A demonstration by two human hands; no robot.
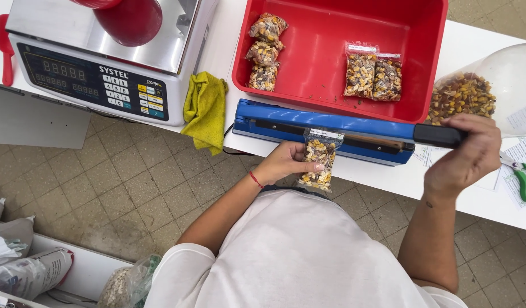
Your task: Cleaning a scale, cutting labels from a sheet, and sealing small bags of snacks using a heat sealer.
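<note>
While the blue bar-shaped heat sealer (325,132) lies along the near edge of the white table (474,43), the left hand (283,162) has its fingers curled around a small clear plastic bag of mixed nuts and corn kernels (319,162), pinching it from the side just in front of the sealer, with the bag's top edge tucked under the sealer's bar. Over at the sealer's right end, the right hand (465,157) is wrapped closed over the black handle (438,136), fingers folded down on it. Right behind the sealer sits a red rectangular plastic tub (325,74) holding five filled bags: three stacked at its left side (264,54) and two side by side nearer the middle (373,77). Left of the sealer a crumpled yellow cloth (205,111) hangs over the table edge, and further left stands a grey digital scale (97,57) with a red container (129,20) on its plate. Right of the sealer, a large clear bag of the mix (462,94) rests near green-handled scissors (524,179).
</note>
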